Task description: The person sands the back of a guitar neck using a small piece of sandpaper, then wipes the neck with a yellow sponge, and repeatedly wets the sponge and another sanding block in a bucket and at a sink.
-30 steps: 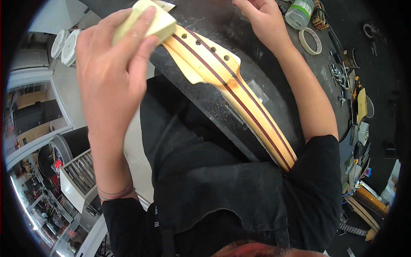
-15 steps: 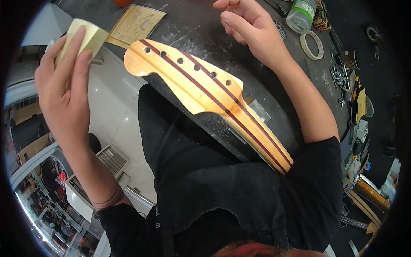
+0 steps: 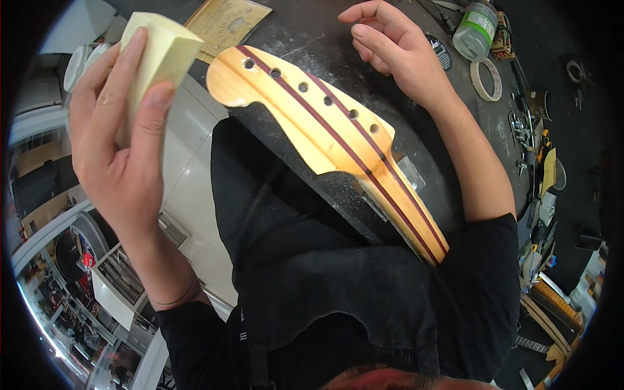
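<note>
My left hand [image 3: 117, 143] is closed on a pale yellow block [image 3: 166, 49], held off the left tip of a wooden guitar neck [image 3: 299, 117]. The neck has two dark red stripes and a row of holes in its headstock. It lies diagonally along the dark bench [image 3: 292, 26], its lower end disappearing at my right sleeve. My right hand [image 3: 396, 55] hangs open and empty above and to the right of the headstock, fingers loosely curled and apart. A worn tan sheet [image 3: 227, 19] lies behind the headstock tip.
A jar with a green label [image 3: 473, 39] and a tape roll [image 3: 484, 79] are right of my right hand. Small metal parts [image 3: 520, 130], tools and wooden pieces line the right. Tiled floor [image 3: 195, 175] and a drawer unit [image 3: 120, 279] show at the left.
My left hand moved the block leftward off the headstock, then slightly back right and up, uncovering the tip. The headstock and my right hand sit somewhat differently in view.
</note>
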Demonstrator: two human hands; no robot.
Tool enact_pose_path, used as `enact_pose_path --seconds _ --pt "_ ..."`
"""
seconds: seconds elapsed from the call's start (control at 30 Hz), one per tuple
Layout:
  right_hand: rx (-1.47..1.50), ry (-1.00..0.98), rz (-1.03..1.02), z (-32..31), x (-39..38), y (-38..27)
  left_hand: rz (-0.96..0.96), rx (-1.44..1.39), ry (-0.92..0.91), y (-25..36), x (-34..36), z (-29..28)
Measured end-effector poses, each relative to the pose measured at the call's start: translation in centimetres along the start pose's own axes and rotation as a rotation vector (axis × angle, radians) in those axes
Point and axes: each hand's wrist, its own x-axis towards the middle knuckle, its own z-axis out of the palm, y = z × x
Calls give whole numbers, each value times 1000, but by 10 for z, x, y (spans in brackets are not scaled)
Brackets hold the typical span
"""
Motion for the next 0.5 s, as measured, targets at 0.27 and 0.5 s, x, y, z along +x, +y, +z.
enact_pose_path --seconds 0.27,0.5 --pt "-38 -16 -40 8 0 -1 301 -169 -15 101 -66 25" --pt "-120 4 -71 3 -4 1 496 283 166 76 -92 37"
